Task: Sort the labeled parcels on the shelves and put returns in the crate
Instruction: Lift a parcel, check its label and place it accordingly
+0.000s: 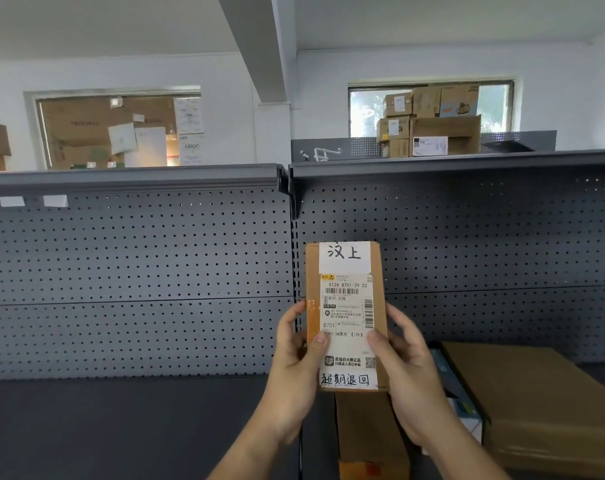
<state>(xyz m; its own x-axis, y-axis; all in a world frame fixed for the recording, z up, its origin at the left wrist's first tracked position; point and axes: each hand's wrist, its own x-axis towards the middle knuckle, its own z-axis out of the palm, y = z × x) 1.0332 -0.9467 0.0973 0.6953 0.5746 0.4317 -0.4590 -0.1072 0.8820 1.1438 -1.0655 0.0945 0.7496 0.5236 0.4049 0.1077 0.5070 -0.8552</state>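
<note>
A person holds one parcel (346, 317) upright with both hands, above the lower shelf (121, 427) and in front of its grey pegboard (121, 254). The parcel is a narrow brown carton, and it touches nothing except the hands. The left hand (292, 365) grips its left edge: the thumb lies on the front face and the other fingers (295, 310) curl around the side. The right hand (410, 372) grips the right edge in the same way, with the thumb on the front and the rest along the side. So the fingers of both hands are closed on the parcel.

A printed label (347, 317) with barcodes covers most of the front. A white slip (344, 256) with two handwritten characters sits at the top, and four handwritten characters stand at the bottom of the label.

Under the parcel, on the shelf, lies a brown box (368, 438). At the right lies a big flat carton (543, 403). Between these two a dark blue item (458, 396) shows only partly, and I cannot tell what it is. On the top shelf (432, 162), well apart, a pile of cartons (432, 133) stands before a window (498, 105).
</note>
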